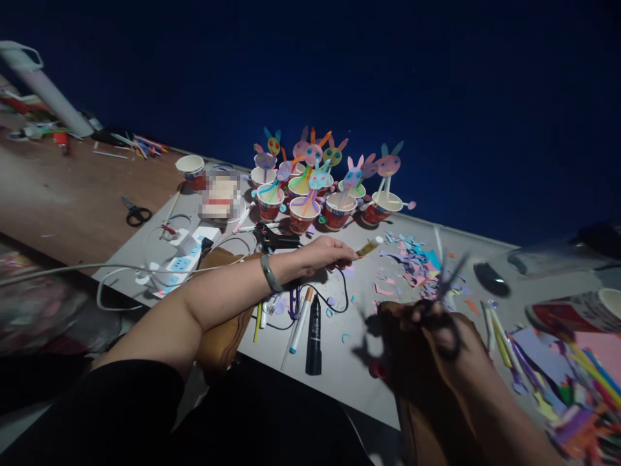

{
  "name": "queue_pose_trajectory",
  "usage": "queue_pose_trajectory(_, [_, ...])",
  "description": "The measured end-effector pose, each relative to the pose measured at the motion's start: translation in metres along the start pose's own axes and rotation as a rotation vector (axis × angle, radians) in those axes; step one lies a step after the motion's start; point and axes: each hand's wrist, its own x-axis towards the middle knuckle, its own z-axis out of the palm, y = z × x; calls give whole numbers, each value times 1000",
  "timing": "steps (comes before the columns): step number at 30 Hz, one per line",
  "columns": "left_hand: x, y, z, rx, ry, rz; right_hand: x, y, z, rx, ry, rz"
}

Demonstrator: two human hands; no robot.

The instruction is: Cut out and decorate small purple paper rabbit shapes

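Note:
Stretched out over the table, my left hand (330,254) pinches a small yellowish tube with a white end (369,247). In my right hand (449,336) is a pair of dark scissors (449,285), blades apart and pointing up, blurred by motion. Between and beyond the hands lie paper scraps (412,259) in blue, pink and purple. Behind the left hand stand several red paper cups (303,217) with paper rabbit figures (319,175) sticking out. A black marker (314,336) and a white pen with an orange end (301,320) lie below the left hand.
A black glue gun (274,238) and a power strip (179,265) with cables sit to the left. Another pair of scissors (136,213) rests on the wooden table. At right are a computer mouse (491,278), a tipped cup (567,317) and coloured craft strips (514,356).

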Motion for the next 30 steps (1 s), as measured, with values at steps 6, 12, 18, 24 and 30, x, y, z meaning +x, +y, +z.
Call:
queue_pose_trajectory(6, [0, 0, 1, -58, -17, 35, 5, 9, 35, -176, -117, 10])
queue_pose_trajectory(12, [6, -8, -3, -18, -51, 75, 11, 14, 44, -247, -93, -6])
queue_pose_trajectory(18, [5, -7, -2, -18, -67, 87, 12, 14, 46, -226, -95, -12])
queue_pose_trajectory(24, [0, -1, 0, 6, -88, 72, 13, 13, 47, -131, -61, 3])
queue_pose_trajectory(30, [0, -2, -1, -9, -101, 82, 11, 9, 45, 89, -5, 40])
